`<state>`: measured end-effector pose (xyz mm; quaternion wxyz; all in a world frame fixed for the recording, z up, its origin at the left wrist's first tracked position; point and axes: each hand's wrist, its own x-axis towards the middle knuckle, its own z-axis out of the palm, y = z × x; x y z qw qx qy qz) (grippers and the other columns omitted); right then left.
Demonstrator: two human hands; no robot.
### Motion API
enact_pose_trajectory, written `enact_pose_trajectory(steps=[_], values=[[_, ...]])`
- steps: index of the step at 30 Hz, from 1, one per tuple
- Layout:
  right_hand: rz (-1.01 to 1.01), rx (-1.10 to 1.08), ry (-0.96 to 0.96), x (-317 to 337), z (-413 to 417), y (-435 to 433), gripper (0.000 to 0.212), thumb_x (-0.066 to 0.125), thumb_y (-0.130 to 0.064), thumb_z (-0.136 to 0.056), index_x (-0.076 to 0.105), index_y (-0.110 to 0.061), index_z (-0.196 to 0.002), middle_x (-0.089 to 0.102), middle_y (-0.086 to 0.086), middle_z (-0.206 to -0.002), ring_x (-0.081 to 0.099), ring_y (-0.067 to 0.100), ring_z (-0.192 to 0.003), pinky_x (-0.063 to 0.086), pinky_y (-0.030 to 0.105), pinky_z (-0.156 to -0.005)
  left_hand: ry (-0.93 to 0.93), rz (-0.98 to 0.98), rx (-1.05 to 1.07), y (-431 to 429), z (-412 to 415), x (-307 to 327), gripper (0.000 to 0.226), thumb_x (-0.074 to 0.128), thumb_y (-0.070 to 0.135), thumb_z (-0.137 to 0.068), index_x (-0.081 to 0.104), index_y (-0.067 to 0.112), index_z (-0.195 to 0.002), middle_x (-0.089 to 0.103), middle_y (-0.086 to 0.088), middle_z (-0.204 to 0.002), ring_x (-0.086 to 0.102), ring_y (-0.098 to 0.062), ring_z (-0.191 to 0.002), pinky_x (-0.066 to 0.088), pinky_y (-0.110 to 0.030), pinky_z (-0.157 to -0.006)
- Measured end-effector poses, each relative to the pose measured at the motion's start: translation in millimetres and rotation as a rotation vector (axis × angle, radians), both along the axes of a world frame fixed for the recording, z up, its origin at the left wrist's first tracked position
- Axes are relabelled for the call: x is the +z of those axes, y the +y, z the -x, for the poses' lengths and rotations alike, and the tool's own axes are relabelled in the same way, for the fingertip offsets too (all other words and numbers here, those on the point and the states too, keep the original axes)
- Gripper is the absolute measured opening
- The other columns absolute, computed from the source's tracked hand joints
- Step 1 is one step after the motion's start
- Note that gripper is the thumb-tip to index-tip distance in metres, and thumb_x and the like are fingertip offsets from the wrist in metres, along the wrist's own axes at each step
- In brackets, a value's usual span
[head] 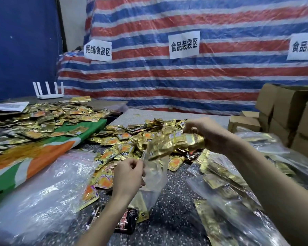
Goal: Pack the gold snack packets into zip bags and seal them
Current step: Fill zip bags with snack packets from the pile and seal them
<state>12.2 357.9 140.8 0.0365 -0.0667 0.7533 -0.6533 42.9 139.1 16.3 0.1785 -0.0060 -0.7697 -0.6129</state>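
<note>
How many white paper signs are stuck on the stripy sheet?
3. The left sign, the middle sign, and the right sign, cut off by the picture's edge, so more may be hidden beyond it.

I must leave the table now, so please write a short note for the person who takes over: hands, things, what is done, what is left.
Left hand pinches the mouth of a clear zip bag.
Right hand grips a stack of gold packets, its end at the bag's mouth, not yet inside.
Done: filled bags lie at the right; seals not readable.
To do: slide the stack in, seal, then continue with the loose pile.
</note>
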Motion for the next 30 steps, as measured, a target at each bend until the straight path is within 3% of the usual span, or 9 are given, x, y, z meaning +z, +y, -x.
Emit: enact_pose_trajectory(steps=[5, 10, 14, 17, 20, 23, 25, 27, 30], values=[[-0.400, -0.056, 0.039, -9, -6, -6, 0.011, 0.062, -0.008, -0.086, 0.067, -0.003, -0.077, 0.061, 0.006, -0.068, 0.059, 0.015, -0.052, 0.045, 0.025, -0.046, 0.042, 0.019, -0.024, 6, -5, 7, 0.034, 0.055, 0.019, -0.100, 0.060, 0.005, -0.069, 0.058, -0.003, -0.056, 0.054, -0.010, -0.045, 0.042, -0.018, -0.044], [-0.412, 0.036, -0.137, -28, -7, -19, 0.026, 0.067, -0.019, -0.087, 0.066, 0.003, -0.100, 0.069, 0.014, -0.098, 0.067, 0.034, -0.092, 0.056, 0.038, -0.057, 0.103, 0.121, -0.207, 22, -11, 17, 0.029, 0.053, 0.019, -0.101, 0.063, 0.008, -0.076, 0.062, 0.006, -0.061, 0.054, -0.006, -0.054, 0.040, -0.019, -0.050], [-0.298, 0.063, -0.124, -36, -8, -21, 0.022, 0.075, -0.021, -0.085, 0.075, 0.000, -0.090, 0.072, 0.012, -0.091, 0.069, 0.027, -0.077, 0.060, 0.038, -0.065, 0.162, 0.149, -0.292, 30, -14, 23, 0.026, 0.051, 0.022, -0.102, 0.062, 0.013, -0.080, 0.059, 0.011, -0.067, 0.050, 0.000, -0.058, 0.040, -0.014, -0.055], [-0.201, 0.018, -0.081, -35, -8, -16, 0.036, 0.079, -0.025, -0.083, 0.072, 0.008, -0.096, 0.074, 0.019, -0.102, 0.072, 0.025, -0.087, 0.059, 0.032, -0.074, 0.168, 0.101, -0.323, 30, -9, 32, 0.027, 0.049, 0.023, -0.103, 0.060, 0.012, -0.082, 0.060, 0.001, -0.073, 0.054, -0.008, -0.064, 0.044, -0.019, -0.059], [-0.272, -0.030, 0.029, -25, -11, -8, 0.030, 0.070, -0.027, -0.090, 0.073, 0.003, -0.090, 0.076, 0.013, -0.090, 0.074, 0.017, -0.082, 0.057, 0.023, -0.066, 0.202, 0.050, -0.290, 26, -4, 44, 0.030, 0.050, 0.021, -0.103, 0.060, 0.005, -0.080, 0.058, -0.004, -0.071, 0.052, -0.009, -0.061, 0.042, -0.020, -0.056], [-0.352, 0.051, 0.157, -8, -24, 0, 0.024, 0.054, 0.002, -0.093, 0.076, 0.000, -0.084, 0.077, 0.015, -0.089, 0.069, 0.012, -0.071, 0.054, 0.021, -0.060, 0.206, -0.015, -0.257, 23, 4, 55, 0.031, 0.052, 0.020, -0.102, 0.062, 0.002, -0.080, 0.062, -0.017, -0.075, 0.055, -0.015, -0.066, 0.045, -0.031, -0.062], [-0.466, 0.135, 0.231, 2, -34, 4, 0.043, 0.041, 0.017, -0.081, 0.076, -0.007, -0.084, 0.076, 0.015, -0.092, 0.069, 0.017, -0.072, 0.058, 0.029, -0.064, 0.199, -0.073, -0.228, 22, 9, 60, 0.030, 0.053, 0.019, -0.101, 0.063, -0.002, -0.081, 0.064, -0.021, -0.077, 0.056, -0.023, -0.069, 0.046, -0.040, -0.066], [-0.689, 0.195, 0.337, 10, -43, 8, 0.047, 0.046, 0.016, -0.079, 0.075, -0.021, -0.086, 0.076, 0.008, -0.092, 0.069, 0.023, -0.081, 0.059, 0.038, -0.073, 0.180, -0.108, -0.211, 22, 13, 63, 0.030, 0.053, 0.019, -0.101, 0.062, -0.003, -0.082, 0.061, -0.019, -0.074, 0.055, -0.023, -0.068, 0.045, -0.039, -0.067], [-0.940, 0.258, 0.442, 14, -52, 11, 0.032, 0.066, -0.005, -0.087, 0.071, -0.036, -0.083, 0.072, -0.008, -0.087, 0.066, 0.006, -0.080, 0.058, 0.026, -0.070, 0.145, -0.127, -0.214, 24, 14, 64, 0.032, 0.050, 0.024, -0.103, 0.062, -0.001, -0.086, 0.062, -0.014, -0.077, 0.058, -0.025, -0.072, 0.046, -0.040, -0.069]])
